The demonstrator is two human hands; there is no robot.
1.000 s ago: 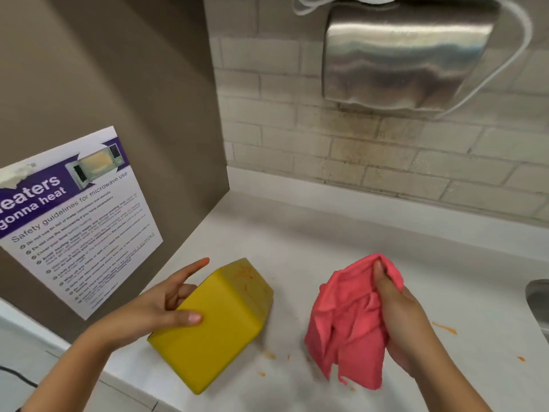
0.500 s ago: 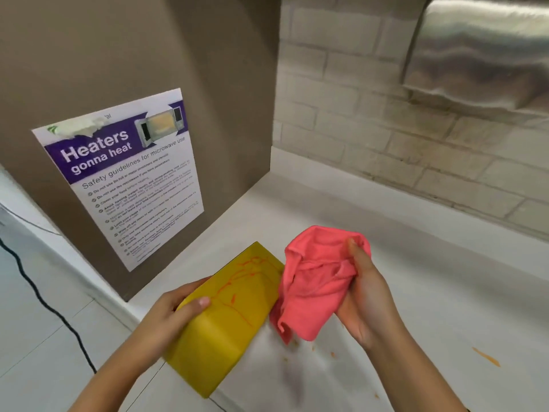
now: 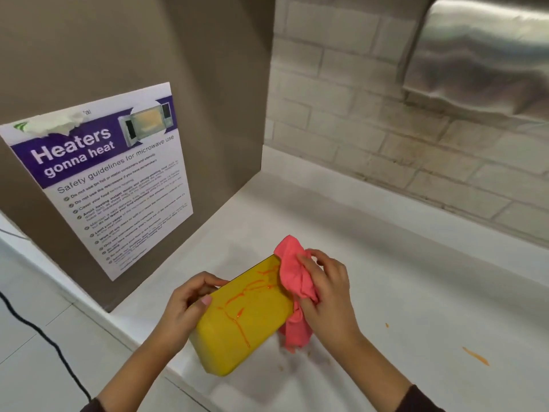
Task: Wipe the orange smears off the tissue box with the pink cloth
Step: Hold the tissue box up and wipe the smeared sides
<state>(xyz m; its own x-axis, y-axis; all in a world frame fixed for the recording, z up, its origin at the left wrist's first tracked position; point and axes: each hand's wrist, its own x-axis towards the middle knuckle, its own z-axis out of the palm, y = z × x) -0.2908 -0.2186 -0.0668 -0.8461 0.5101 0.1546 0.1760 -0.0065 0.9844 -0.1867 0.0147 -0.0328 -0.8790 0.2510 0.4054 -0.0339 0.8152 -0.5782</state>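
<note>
A yellow tissue box (image 3: 237, 331) is tilted up above the white counter's (image 3: 416, 263) front left edge, with thin orange smears (image 3: 240, 307) running across its upper face. My left hand (image 3: 184, 304) grips the box at its left end, thumb on top. My right hand (image 3: 329, 295) is closed on the bunched pink cloth (image 3: 292, 275) and presses it against the box's far right corner. Part of the cloth hangs down behind the box's right side.
A brown side panel (image 3: 133, 69) with a microwave safety poster (image 3: 113, 179) stands on the left. A tiled wall and a steel dispenser (image 3: 481, 55) are at the back. Orange spots (image 3: 475, 355) mark the counter at the right. A black cable (image 3: 44, 337) runs over the floor.
The box has been turned so its smeared face is up. My right hand brought the cloth left onto the box's far corner. The view shifted to the left.
</note>
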